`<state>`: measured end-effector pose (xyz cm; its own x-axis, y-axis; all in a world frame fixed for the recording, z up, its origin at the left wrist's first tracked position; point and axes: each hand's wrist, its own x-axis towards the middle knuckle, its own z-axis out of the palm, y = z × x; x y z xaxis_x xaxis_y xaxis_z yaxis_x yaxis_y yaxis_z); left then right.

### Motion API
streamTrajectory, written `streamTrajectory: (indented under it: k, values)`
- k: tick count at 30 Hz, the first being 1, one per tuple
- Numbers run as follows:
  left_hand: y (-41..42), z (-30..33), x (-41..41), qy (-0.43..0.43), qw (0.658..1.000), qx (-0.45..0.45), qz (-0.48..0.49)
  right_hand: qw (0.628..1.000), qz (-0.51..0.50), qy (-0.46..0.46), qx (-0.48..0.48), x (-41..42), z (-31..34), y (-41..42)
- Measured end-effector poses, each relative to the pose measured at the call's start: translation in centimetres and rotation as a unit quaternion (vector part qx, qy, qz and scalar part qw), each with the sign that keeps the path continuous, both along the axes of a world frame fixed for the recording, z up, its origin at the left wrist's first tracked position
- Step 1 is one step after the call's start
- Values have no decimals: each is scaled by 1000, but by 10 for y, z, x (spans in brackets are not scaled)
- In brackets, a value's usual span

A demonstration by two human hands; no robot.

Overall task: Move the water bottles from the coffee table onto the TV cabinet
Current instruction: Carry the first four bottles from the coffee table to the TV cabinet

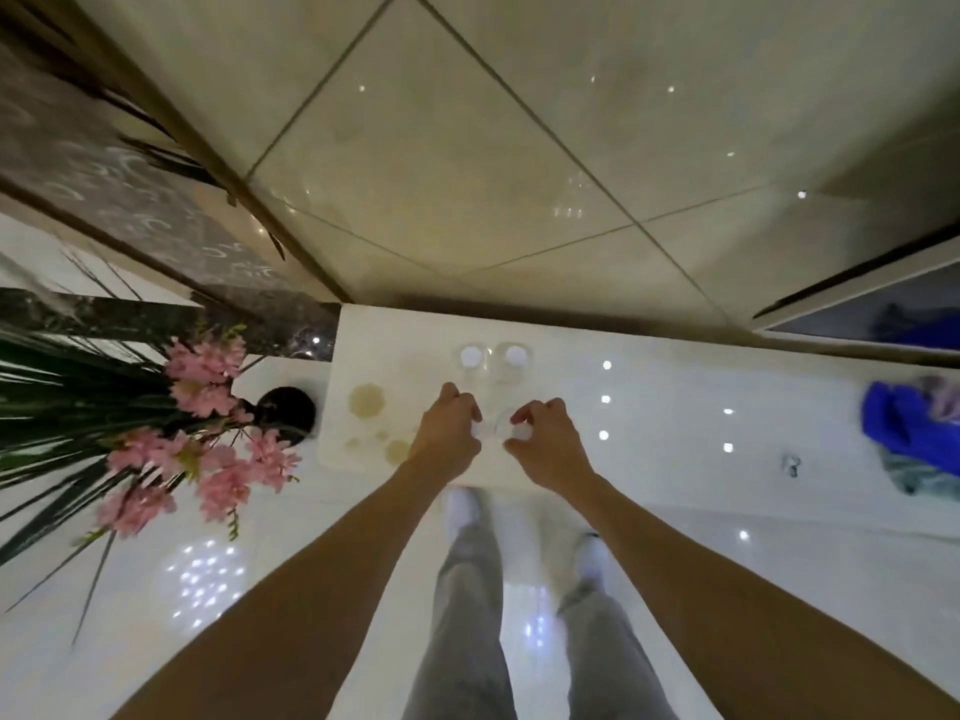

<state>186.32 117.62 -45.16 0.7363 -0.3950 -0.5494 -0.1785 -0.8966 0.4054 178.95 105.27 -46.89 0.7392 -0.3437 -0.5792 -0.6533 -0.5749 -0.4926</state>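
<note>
- Standing upright on the white cabinet top [675, 376] are four clear water bottles, seen from straight above, so their long axes point up at the camera and mostly the white caps show.
- Two bottles sit at the far side, just beside each other — the far left bottle [471, 357] and the far right bottle [514, 356].
- Two more stand nearer, under the hands: the near left bottle [480, 432] and the near right bottle [521, 432], close together.
- Left hand [448, 433] is curled over the near left bottle's cap, fingers closed around it.
- Right hand [545, 443] grips the near right bottle's cap the same way, with fingertips pinching the top.
- No brand or label can be read; the bottles are too blurred and seen end-on.
- Brown ring stains [366, 400] mark the top to the left of the hands.
- Pink flowers [208, 366] in a dark vase [288, 410] stand further left — a blue cloth [904, 423] lies far right.
</note>
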Motion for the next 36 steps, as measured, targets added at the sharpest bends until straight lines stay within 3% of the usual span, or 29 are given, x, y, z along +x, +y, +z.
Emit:
streamTrajectory:
  k: [15, 20, 30, 36]
  values:
    - [-8, -43, 37, -9, 999, -32, -18, 999, -12, -25, 26, 29, -42, -6]
    - [-12, -37, 34, -1, 998, -64, -27, 995, -60, -62, 48, 30, -32, -7]
    - [-24, 38, 47, -32, 994, -43, -99, 993, -88, -62, 43, 20, 35, -27]
    - [-61, 106, 61, -59, 980, -81, -173, 985, -141, -95, 41, 8, 95, -56]
